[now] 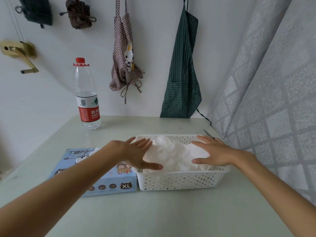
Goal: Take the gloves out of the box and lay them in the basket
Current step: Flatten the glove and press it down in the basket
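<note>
Box (109, 183) touching basket (177, 183), bottle (88, 100) behind

One basket (177, 182), one box (109, 183), one bottle (87, 94), two aprons (125, 53).

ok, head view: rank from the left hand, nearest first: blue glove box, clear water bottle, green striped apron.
From the left hand:
1. Blue cardboard glove box, under its forearm.
2. Clear plastic water bottle, back left.
3. Green striped apron, on the back wall, right.
</note>
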Demonstrator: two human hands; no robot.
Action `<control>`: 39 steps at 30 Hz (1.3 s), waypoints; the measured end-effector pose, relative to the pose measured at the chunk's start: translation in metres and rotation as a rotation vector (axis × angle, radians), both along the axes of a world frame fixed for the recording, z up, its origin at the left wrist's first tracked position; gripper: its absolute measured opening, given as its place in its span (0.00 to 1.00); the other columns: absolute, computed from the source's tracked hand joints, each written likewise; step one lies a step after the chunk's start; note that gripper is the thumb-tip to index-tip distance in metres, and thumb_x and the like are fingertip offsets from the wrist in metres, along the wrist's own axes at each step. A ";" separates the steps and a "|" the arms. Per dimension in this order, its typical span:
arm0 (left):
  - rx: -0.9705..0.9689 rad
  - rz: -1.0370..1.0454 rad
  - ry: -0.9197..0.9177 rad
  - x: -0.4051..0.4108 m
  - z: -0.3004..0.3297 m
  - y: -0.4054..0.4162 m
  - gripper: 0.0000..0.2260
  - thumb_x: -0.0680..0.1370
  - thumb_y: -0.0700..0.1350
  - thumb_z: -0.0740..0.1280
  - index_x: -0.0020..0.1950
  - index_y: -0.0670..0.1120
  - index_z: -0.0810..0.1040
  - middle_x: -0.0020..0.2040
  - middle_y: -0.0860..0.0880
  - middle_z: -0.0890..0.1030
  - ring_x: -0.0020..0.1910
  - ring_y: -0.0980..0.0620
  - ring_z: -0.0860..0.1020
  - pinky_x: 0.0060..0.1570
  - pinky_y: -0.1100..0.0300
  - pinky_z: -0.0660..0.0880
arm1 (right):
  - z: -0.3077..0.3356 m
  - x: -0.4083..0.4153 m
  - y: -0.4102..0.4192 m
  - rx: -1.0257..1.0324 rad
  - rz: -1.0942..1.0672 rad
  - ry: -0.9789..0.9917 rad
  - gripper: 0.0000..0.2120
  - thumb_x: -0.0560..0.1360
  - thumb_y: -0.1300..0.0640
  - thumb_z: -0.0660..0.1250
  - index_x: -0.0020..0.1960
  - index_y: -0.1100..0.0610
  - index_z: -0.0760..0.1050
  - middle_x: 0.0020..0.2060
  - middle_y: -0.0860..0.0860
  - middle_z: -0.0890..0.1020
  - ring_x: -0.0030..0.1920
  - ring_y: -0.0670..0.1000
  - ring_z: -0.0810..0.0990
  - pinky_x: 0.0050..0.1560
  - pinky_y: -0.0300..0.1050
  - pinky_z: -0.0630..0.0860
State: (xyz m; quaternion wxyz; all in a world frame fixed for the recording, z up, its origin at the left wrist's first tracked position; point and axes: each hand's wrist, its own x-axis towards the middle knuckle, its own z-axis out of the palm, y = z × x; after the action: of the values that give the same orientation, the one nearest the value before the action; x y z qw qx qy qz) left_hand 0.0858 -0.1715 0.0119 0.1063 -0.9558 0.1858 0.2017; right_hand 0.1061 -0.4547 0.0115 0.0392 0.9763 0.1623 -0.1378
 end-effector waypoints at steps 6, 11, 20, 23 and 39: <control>0.068 0.052 0.030 -0.007 -0.002 -0.001 0.46 0.71 0.75 0.45 0.78 0.47 0.38 0.78 0.50 0.40 0.76 0.53 0.37 0.73 0.49 0.34 | -0.005 -0.003 -0.004 -0.035 -0.070 0.134 0.39 0.75 0.35 0.59 0.78 0.46 0.46 0.78 0.50 0.45 0.77 0.49 0.42 0.76 0.48 0.45; -0.236 0.110 -0.042 -0.013 0.022 0.051 0.37 0.77 0.66 0.52 0.78 0.51 0.43 0.78 0.52 0.42 0.77 0.53 0.41 0.74 0.51 0.41 | 0.022 -0.007 0.006 0.096 -0.128 0.043 0.35 0.75 0.41 0.65 0.77 0.49 0.56 0.77 0.50 0.54 0.75 0.51 0.56 0.73 0.46 0.57; -0.763 0.418 -0.191 -0.055 -0.019 0.170 0.29 0.70 0.70 0.63 0.68 0.60 0.70 0.67 0.58 0.73 0.62 0.56 0.75 0.61 0.57 0.73 | 0.006 -0.049 0.177 0.494 0.210 -0.317 0.17 0.78 0.45 0.63 0.64 0.47 0.75 0.64 0.44 0.75 0.67 0.47 0.68 0.68 0.43 0.58; -0.849 0.333 -0.216 -0.057 -0.017 0.171 0.27 0.64 0.70 0.66 0.60 0.63 0.76 0.60 0.65 0.76 0.58 0.65 0.75 0.61 0.62 0.72 | -0.019 -0.048 0.216 0.532 0.225 -0.370 0.16 0.75 0.42 0.65 0.61 0.45 0.77 0.58 0.43 0.78 0.61 0.47 0.70 0.63 0.41 0.57; -1.005 0.436 -0.634 -0.031 -0.018 0.155 0.09 0.79 0.49 0.64 0.56 0.52 0.80 0.47 0.56 0.81 0.42 0.59 0.77 0.47 0.57 0.76 | -0.024 -0.035 0.233 1.215 0.002 -0.155 0.05 0.78 0.53 0.65 0.47 0.52 0.79 0.38 0.45 0.84 0.39 0.38 0.79 0.38 0.25 0.70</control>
State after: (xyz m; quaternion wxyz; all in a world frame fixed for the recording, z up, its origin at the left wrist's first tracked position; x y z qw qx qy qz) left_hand 0.0546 -0.0166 -0.0066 -0.3493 -0.9182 0.0184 -0.1860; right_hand 0.0710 -0.2214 -0.0120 -0.5127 0.8310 0.2096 0.0510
